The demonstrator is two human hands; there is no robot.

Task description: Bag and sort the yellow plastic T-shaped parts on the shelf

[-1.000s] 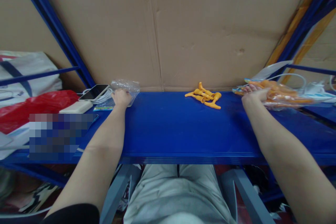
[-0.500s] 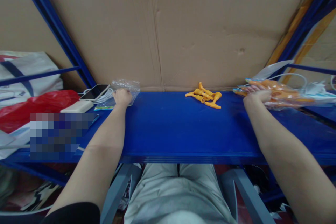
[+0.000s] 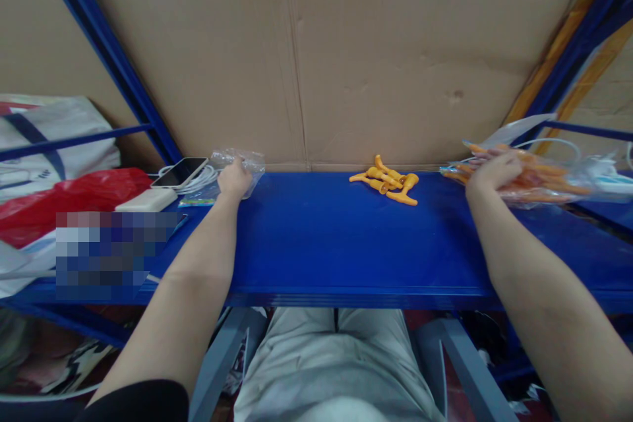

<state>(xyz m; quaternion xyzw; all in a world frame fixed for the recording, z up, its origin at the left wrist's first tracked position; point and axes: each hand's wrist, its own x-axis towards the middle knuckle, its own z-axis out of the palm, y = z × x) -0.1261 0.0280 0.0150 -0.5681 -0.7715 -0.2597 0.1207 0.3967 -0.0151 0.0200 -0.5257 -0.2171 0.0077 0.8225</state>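
Observation:
My left hand (image 3: pixel 235 177) is closed, its fingers pressed together on a clear plastic bag (image 3: pixel 252 165) near the back edge at the left. At the right, my right hand (image 3: pixel 497 171) lies on a clear plastic bag of orange pieces (image 3: pixel 544 175); its fingers curl into the bag and are partly hidden. A small heap of orange-yellow plastic T-shaped pieces (image 3: pixel 383 178) with hollow round ends lies on the blue shelf (image 3: pixel 341 244) between my hands, apart from both.
Left of my left hand are a phone (image 3: pixel 180 173), a coiled white cable (image 3: pixel 200 181), a white box (image 3: pixel 147 200) and a red plastic bag (image 3: pixel 84 198). Blue rack posts (image 3: pixel 113 59) rise at both sides. A cardboard sheet (image 3: pixel 366 66) stands behind the shelf.
My right hand has shifted to the right over the bag, and the orange pieces inside have moved a little. My left hand stays at its bag, its fingers slightly changed.

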